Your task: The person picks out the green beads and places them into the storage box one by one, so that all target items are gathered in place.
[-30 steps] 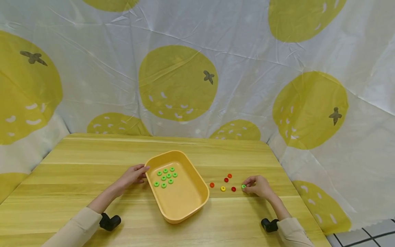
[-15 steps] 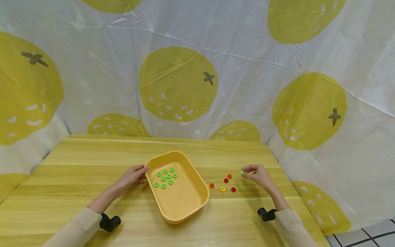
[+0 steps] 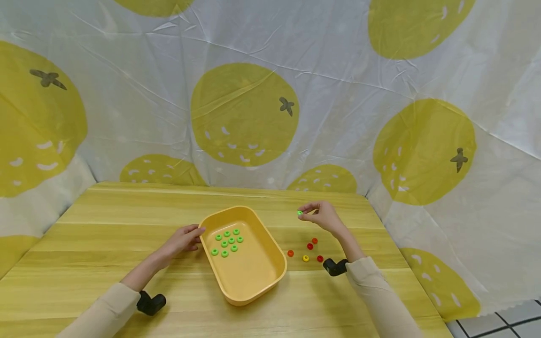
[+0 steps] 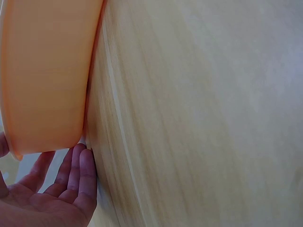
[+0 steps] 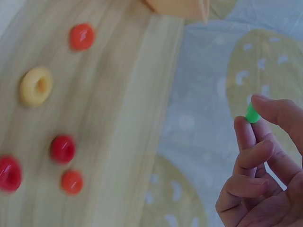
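My right hand (image 3: pixel 323 217) is raised above the table, right of the tray. It pinches a small green ring-shaped bead (image 5: pixel 252 114) between thumb and fingertips. My left hand (image 3: pixel 182 240) holds the left side of a yellow-orange tray (image 3: pixel 249 277), its thumb at the rim. In the left wrist view, its fingers (image 4: pixel 87 175) lie against the tray's outer wall, low near the table. Several green beads (image 3: pixel 231 241) lie inside the tray, grouped toward its far left part.
Right of the tray, loose beads lie on the wooden table (image 3: pixel 139 206): a yellow one (image 3: pixel 305 258), two orange ones (image 3: pixel 290 253) and two red ones (image 3: pixel 320 258). Behind the table hangs a pale curtain (image 3: pixel 329 108) with yellow fruit prints.
My right hand has lifted the green bead off the table and carried it up, away from me and to the left. The left hand and tray have stayed in place.
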Demonstrator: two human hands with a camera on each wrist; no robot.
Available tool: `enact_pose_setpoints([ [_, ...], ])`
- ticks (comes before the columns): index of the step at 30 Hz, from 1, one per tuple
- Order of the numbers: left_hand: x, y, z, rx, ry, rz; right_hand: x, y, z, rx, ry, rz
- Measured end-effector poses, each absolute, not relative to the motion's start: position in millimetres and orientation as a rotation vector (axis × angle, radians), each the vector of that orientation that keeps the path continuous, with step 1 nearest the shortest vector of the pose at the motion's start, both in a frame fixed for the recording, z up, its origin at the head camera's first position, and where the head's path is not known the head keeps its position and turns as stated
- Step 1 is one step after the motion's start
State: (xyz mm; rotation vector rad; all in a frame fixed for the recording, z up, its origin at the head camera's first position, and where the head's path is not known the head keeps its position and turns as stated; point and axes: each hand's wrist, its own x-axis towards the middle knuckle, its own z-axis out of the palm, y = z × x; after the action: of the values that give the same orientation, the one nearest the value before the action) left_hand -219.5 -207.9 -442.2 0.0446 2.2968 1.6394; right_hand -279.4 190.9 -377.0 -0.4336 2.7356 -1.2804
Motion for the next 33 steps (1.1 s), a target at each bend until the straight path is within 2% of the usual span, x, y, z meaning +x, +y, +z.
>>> enact_pose_setpoints([
  [7, -219, -209, -442, 0.037, 2.295, 1.647, -291, 140, -369, -0.58, 2.687, -1.288],
  [15, -219, -209, -444, 0.054, 2.293, 1.644, -297, 85, -377, -0.764, 2.63, -1.229],
  [25, -219, -209, -444, 0.061, 2.285, 1.656, -286, 28, -390, -0.862, 2.581, -1.07],
  [33, -219, -208, -444, 0.066, 2.292, 1.644, -280, 0, -409, -0.956, 2.606, -0.868],
])
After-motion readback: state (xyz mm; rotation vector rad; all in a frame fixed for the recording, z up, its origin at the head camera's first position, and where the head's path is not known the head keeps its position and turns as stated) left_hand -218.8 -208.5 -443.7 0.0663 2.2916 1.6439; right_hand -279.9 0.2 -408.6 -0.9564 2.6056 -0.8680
